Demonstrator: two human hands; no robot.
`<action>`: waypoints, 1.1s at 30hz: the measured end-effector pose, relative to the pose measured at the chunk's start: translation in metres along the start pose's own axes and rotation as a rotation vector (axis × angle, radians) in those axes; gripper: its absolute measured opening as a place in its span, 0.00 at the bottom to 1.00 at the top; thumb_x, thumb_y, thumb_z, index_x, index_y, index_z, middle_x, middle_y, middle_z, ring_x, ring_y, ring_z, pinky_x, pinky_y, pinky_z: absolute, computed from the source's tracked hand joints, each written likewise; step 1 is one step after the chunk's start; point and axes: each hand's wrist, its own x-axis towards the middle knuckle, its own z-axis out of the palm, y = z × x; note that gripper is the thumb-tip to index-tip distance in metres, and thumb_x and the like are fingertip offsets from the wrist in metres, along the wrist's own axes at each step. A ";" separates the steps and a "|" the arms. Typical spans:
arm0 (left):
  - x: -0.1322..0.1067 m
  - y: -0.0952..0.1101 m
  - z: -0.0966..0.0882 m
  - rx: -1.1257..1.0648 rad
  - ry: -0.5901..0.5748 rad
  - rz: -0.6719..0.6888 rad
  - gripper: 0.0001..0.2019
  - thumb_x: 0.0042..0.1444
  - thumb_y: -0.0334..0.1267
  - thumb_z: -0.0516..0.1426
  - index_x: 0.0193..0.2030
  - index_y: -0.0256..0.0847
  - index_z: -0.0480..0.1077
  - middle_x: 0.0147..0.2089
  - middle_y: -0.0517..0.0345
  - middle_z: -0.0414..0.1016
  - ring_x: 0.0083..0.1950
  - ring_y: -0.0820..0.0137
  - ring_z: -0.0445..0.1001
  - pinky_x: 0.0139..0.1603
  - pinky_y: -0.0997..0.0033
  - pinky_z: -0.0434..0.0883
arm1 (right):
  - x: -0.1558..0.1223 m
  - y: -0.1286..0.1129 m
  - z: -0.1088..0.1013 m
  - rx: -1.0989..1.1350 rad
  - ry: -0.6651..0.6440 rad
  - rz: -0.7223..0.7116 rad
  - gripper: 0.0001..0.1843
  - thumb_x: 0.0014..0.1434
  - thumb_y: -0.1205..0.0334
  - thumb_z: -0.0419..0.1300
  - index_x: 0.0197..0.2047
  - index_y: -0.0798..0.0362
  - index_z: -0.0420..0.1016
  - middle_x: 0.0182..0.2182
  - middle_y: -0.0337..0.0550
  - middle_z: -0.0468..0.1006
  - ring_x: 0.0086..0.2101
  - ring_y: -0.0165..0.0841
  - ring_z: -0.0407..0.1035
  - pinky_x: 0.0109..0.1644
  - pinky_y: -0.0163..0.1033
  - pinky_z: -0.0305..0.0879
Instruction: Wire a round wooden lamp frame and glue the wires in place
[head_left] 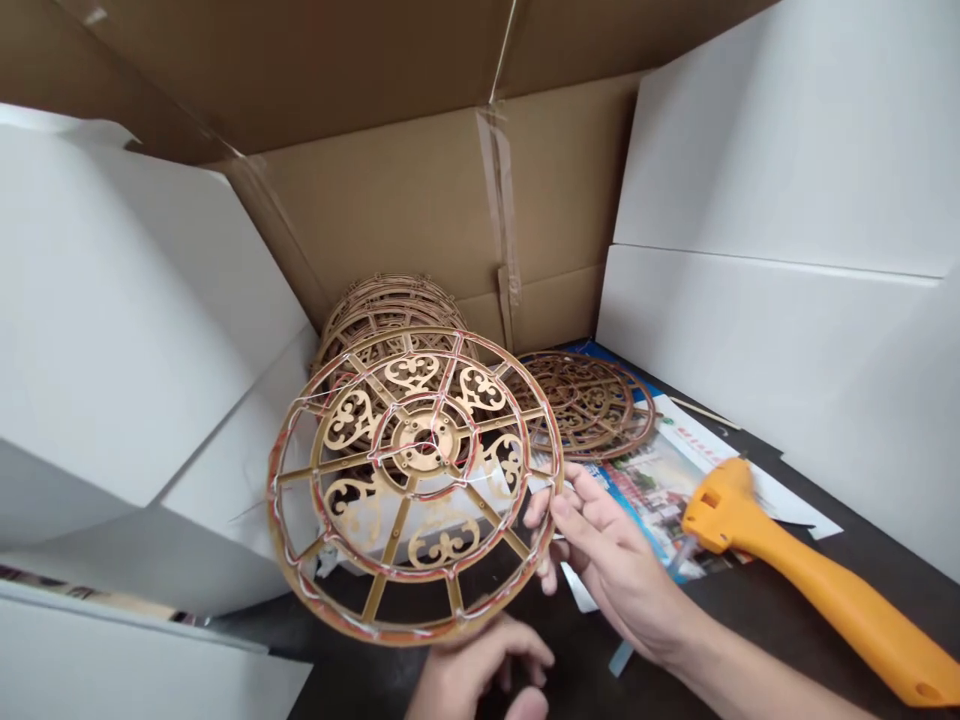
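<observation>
As we look down from the head camera, our right hand (615, 565) pinches the rim of a round openwork wooden frame (411, 372) at lower centre, holding it tilted above the counter (862, 520). Our left hand (480, 670) curls below it; we cannot tell whether it bears on the rim. Behind stand stacked frames (390, 310), and at centre right a flat frame (589, 405) lies near an orange-handled scraper (810, 590). The piece looks light, stiff yet fragile: we would take it by the thread-wrapped rim, not the fretwork.
</observation>
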 end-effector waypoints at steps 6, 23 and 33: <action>-0.001 -0.002 0.009 -0.480 0.177 -0.378 0.23 0.65 0.59 0.53 0.49 0.41 0.71 0.34 0.54 0.72 0.22 0.80 0.58 0.21 0.77 0.58 | -0.012 0.010 0.014 -0.063 -0.067 0.051 0.12 0.71 0.53 0.55 0.53 0.45 0.59 0.41 0.37 0.72 0.28 0.26 0.72 0.33 0.36 0.73; 0.009 0.006 0.008 -0.726 0.446 -0.541 0.25 0.53 0.59 0.65 0.40 0.34 0.74 0.33 0.55 0.72 0.19 0.81 0.63 0.13 0.83 0.60 | -0.015 0.021 0.028 -0.322 0.039 0.011 0.12 0.69 0.52 0.58 0.50 0.46 0.62 0.37 0.37 0.74 0.31 0.26 0.72 0.36 0.32 0.74; 0.007 0.010 0.006 -0.802 0.471 -0.561 0.22 0.54 0.54 0.66 0.41 0.33 0.75 0.35 0.52 0.72 0.29 0.73 0.70 0.16 0.83 0.64 | -0.023 0.022 0.030 -0.391 0.052 -0.057 0.07 0.70 0.56 0.57 0.49 0.46 0.64 0.38 0.39 0.76 0.32 0.26 0.74 0.38 0.32 0.76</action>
